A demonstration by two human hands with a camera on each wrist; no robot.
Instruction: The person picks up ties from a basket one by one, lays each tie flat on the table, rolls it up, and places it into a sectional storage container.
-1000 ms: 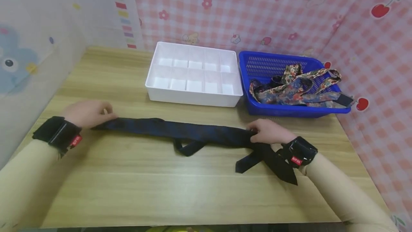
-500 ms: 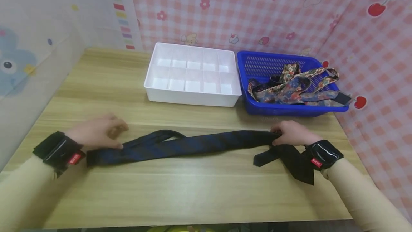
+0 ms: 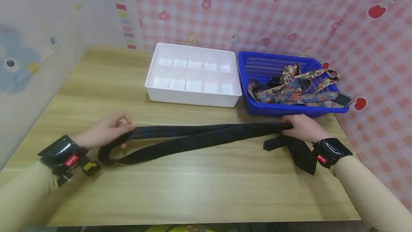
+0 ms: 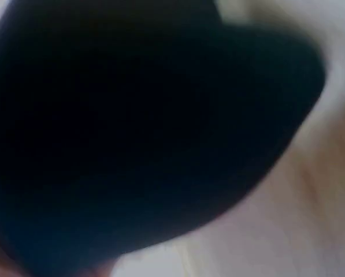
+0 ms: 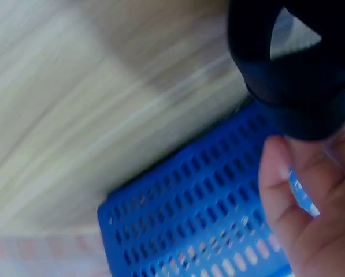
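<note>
A long dark navy necktie (image 3: pixel 193 141) with faint stripes stretches between my two hands over the table, doubled into two strands. At its left end the fabric curls in a loop. My left hand (image 3: pixel 107 130) holds the far strand between thumb and fingers, close to that loop. On the right, my right hand (image 3: pixel 300 127) pinches the gathered tie, and its pointed tail and a narrower end hang below the fingers. Dark tie fabric (image 4: pixel 149 133) fills most of the left wrist view, hiding the left fingers. In the right wrist view, the right thumb (image 5: pixel 276 173) presses against the fabric.
Behind the tie stands a white box (image 3: pixel 193 97) divided into several compartments. Beside it, close beyond my right hand, is a blue slotted basket (image 3: pixel 273 110) with floral neckties (image 3: pixel 289 94) inside. Patterned cloth walls (image 3: pixel 206 20) border the wooden table (image 3: pixel 180 196).
My left hand let go of the tie's left end and took hold of the far strand. My right hand moved right with the tie, and the two strands spread apart into a loop.
</note>
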